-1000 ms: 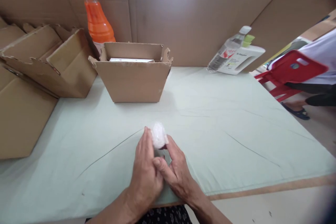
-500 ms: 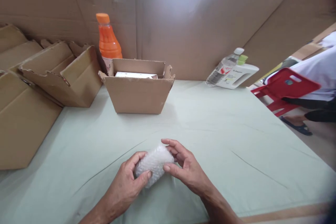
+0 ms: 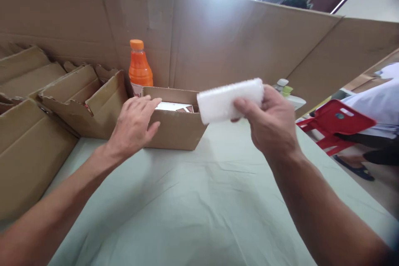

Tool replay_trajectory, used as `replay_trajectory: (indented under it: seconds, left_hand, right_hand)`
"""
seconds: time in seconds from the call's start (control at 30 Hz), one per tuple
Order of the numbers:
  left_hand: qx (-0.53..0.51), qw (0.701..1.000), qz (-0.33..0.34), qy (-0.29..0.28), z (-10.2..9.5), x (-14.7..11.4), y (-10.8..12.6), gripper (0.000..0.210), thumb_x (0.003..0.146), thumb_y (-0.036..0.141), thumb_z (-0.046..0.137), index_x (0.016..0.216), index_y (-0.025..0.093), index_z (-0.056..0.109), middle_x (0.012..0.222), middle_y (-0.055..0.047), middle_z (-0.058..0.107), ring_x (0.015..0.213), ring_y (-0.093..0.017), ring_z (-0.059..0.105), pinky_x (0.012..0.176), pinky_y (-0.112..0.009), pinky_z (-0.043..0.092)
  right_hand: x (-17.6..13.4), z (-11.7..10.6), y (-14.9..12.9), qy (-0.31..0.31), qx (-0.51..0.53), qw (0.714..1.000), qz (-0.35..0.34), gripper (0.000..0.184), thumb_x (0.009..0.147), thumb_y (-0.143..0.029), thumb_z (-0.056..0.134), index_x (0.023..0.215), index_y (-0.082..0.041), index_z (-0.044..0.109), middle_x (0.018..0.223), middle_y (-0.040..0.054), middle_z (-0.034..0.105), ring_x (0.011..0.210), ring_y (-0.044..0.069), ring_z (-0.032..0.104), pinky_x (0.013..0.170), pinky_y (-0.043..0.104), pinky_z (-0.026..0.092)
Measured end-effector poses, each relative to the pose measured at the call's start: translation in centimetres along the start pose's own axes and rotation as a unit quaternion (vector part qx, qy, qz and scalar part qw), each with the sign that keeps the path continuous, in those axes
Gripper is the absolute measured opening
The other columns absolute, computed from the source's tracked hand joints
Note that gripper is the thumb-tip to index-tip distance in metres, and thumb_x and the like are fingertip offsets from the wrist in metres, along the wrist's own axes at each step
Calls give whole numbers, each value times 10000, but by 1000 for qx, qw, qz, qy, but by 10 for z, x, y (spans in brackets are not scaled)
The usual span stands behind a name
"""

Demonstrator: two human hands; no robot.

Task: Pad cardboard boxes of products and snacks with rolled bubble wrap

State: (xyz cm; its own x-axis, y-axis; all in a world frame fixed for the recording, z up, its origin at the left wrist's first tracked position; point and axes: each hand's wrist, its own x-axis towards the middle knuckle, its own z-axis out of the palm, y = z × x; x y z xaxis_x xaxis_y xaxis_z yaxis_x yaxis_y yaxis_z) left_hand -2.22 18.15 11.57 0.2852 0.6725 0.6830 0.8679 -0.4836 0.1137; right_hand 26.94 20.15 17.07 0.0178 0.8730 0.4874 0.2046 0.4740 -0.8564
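My right hand [image 3: 274, 116] grips a bubble-wrapped bundle [image 3: 222, 102] and holds it up in the air, just right of the small cardboard box [image 3: 176, 131]. What lies inside the wrap is hidden. That box stands on the cloth-covered table, and a white carton [image 3: 173, 107] shows in its opening. At the box's left front side is my left hand [image 3: 135, 122], with fingers stretched out and nothing in them. Whether its fingertips touch the box edge, I cannot tell.
More cardboard boxes [image 3: 87, 97] stand at the left. An orange bottle [image 3: 140, 68] is behind the small box. At the back right are a clear bottle [image 3: 282, 85] and a white jug [image 3: 296, 102], partly hidden by my right hand. A person sits beyond the red chair [image 3: 343, 120].
My right hand has lifted the bubble-wrapped bundle off the table, up and forward. My left hand has let go of it and moved to the box. The view has tilted up.
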Motion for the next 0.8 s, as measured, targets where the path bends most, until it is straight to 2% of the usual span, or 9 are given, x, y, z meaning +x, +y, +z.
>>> replay_trajectory:
  seconds: [0.1, 0.17, 0.27, 0.33, 0.4, 0.47, 0.53, 0.67, 0.8]
  left_hand:
    - [17, 1000, -17, 14, 11, -2, 3, 295, 888, 143, 547, 1173, 127, 622, 950, -85, 722, 969, -256, 676, 1070, -546, 453]
    - [18, 1000, -5, 23, 6, -17, 17, 187, 898, 106, 530, 1031, 153, 653, 858, -45, 704, 873, -221, 664, 1107, -565, 415]
    - [26, 999, 19, 18, -16, -42, 44, 163, 908, 72, 529, 948, 166, 656, 787, -16, 673, 788, -195, 630, 1121, -595, 389]
    - [33, 999, 17, 17, -30, -53, 59, 157, 908, 70, 552, 982, 158, 660, 779, -17, 663, 768, -192, 619, 1108, -607, 400]
    - [33, 999, 9, 15, -37, -59, 69, 155, 907, 63, 567, 994, 151, 660, 777, -20, 661, 756, -190, 617, 1099, -616, 408]
    - [27, 1000, 2, 16, -38, -61, 74, 162, 900, 43, 573, 989, 148, 659, 774, -17, 663, 748, -183, 622, 1105, -619, 403]
    - [21, 1000, -4, 19, -36, -63, 77, 184, 893, 22, 568, 990, 150, 658, 783, -16, 669, 752, -177, 630, 1121, -619, 390]
    - [16, 1000, -14, 14, -32, -64, 78, 203, 893, 17, 546, 982, 156, 664, 788, -16, 664, 758, -172, 624, 1125, -614, 391]
    - [7, 1000, -21, 17, -33, -65, 78, 218, 897, 22, 521, 956, 158, 681, 761, -10, 645, 748, -168, 599, 1122, -607, 399]
  right_hand:
    - [42, 17, 22, 15, 17, 998, 52, 437, 700, -527, 809, 920, -192, 635, 903, 28, 666, 753, 147, 619, 546, 254, 493]
    - [54, 25, 34, -13, -12, 994, 108, 447, 692, -536, 792, 884, -174, 614, 870, 37, 658, 714, 143, 598, 542, 261, 464]
    - [50, 27, 34, -83, -184, 975, 96, 294, 750, -410, 739, 829, -156, 614, 785, 24, 637, 670, 136, 557, 586, 272, 424]
    - [41, 26, 21, -119, -367, 922, 41, 194, 791, -339, 687, 795, -158, 619, 745, 25, 629, 669, 146, 541, 601, 279, 376]
    - [32, 28, 2, -143, -527, 838, 0, 150, 829, -314, 638, 807, -166, 630, 732, 42, 639, 684, 171, 553, 604, 289, 333]
    - [26, 35, -15, -164, -621, 767, -17, 140, 849, -305, 615, 872, -172, 655, 746, 70, 664, 711, 203, 588, 611, 299, 324]
    - [23, 46, -29, -191, -667, 720, -27, 153, 846, -292, 628, 932, -174, 674, 772, 94, 688, 745, 228, 621, 625, 306, 338]
    - [21, 61, -42, -285, -686, 668, -25, 143, 818, -244, 650, 943, -184, 683, 776, 88, 700, 745, 229, 638, 617, 305, 343]
    - [19, 53, -47, -295, -689, 662, -19, 151, 812, -256, 646, 942, -183, 671, 741, 78, 681, 699, 215, 618, 596, 304, 316]
